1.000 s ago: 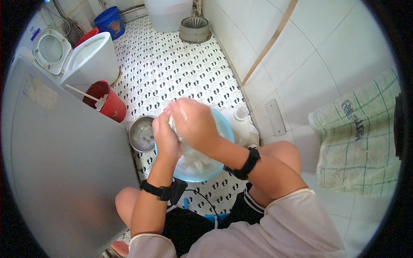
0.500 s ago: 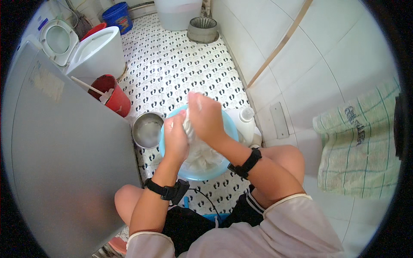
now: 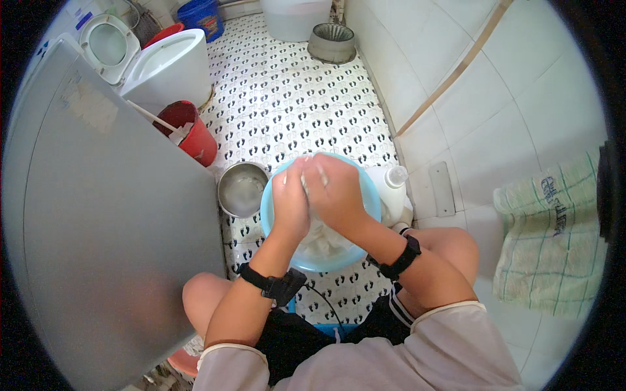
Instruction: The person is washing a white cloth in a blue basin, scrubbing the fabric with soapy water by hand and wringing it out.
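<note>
A light blue basin (image 3: 373,202) stands on the floor between my knees. Wet white cloth (image 3: 324,241) lies in it, and part of it rises into my hands. My left hand (image 3: 291,201) is closed round the cloth over the basin's middle. Pressed against it, my right hand (image 3: 336,189) grips the same cloth, with its knuckles turned up. Only small bits of the cloth show between the fingers. A white bottle (image 3: 393,189) with a pale cap stands just right of the basin.
Left of the basin sits a metal bowl (image 3: 242,189). Beyond are a red bin (image 3: 202,144), a toilet (image 3: 173,72), a blue bucket (image 3: 201,19) and a grey ribbed pot (image 3: 331,44). A grey panel (image 3: 124,215) borders my left; a checked towel (image 3: 544,241) hangs at right.
My right hand has come down from its higher place and now meets my left hand over the basin. Both still hold the cloth. The whole view has shifted slightly.
</note>
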{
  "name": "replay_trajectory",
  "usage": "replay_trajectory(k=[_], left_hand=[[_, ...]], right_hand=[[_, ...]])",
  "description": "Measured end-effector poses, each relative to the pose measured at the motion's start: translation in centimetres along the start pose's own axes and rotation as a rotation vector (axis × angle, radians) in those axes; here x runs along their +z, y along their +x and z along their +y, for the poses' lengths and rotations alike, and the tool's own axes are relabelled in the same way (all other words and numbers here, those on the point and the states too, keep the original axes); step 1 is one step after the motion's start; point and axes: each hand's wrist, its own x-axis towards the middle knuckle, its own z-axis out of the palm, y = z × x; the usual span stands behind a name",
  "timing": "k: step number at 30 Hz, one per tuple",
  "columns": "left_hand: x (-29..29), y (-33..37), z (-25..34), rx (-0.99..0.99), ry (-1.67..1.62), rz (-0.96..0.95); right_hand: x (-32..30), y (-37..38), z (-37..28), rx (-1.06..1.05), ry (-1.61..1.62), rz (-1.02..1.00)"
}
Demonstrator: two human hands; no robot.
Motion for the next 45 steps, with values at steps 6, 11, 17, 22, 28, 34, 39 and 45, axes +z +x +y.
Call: replay_trajectory(k=[6, 11, 17, 22, 28, 34, 39, 45], left_hand=[[-0.4, 0.1, -0.2, 0.072, 0.179, -0.102], [-1.7, 0.5, 0.2, 0.048, 0.073, -0.074], [1.1, -0.3, 1.3, -0.077, -0.087, 0.125], [-1.7, 0.4, 0.6, -0.062, -0.060, 0.046], [-1.4, 1.0, 0.4, -0.111, -0.140, 0.169], [-0.7, 1.1, 0.5, -0.134, -0.280, -0.013], [-2.2, 1.2, 0.5, -0.251, -0.238, 0.094], [-0.3, -0.4, 1.7, -0.129, -0.106, -0.059]], right_hand=[[0.2, 1.0, 1.1, 0.354, 0.038, 0.075], [2.0, -0.2, 0.7, -0.131, 0.014, 0.160], [1.0, 0.5, 1.1, 0.228, 0.047, 0.066], [1.7, 0.7, 0.8, -0.071, -0.069, 0.066], [2.2, 0.0, 1.7, -0.301, -0.203, 0.072], [1.4, 1.6, 2.7, -0.183, -0.207, 0.131], [1.3, 0.2, 0.1, -0.446, -0.315, 0.020], [-0.6, 1.3, 0.1, -0.021, -0.184, -0.064]])
